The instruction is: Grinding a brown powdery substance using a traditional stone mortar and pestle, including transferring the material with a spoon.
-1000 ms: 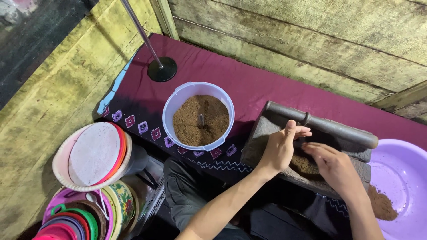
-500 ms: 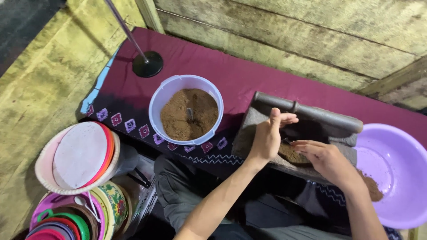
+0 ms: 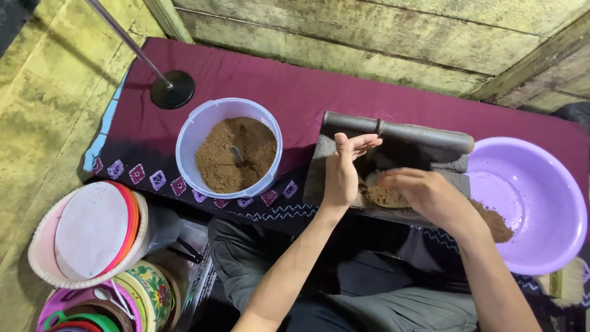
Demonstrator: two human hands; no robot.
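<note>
Currently pressing brown powder [image 3: 384, 197] on grinding slab [image 3: 319, 166] | left hand [image 3: 343, 169] open, flat | right hand [image 3: 424, 193] cupped over heap | risk: powder spilling past purple basin [image 3: 541, 209] onto maroon cloth [image 3: 276, 80].

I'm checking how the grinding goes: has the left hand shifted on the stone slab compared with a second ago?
Yes. The left hand was curled beside the right hand mid-slab; now it lies open at the stone slab's left end, nearer the white bucket.
</note>
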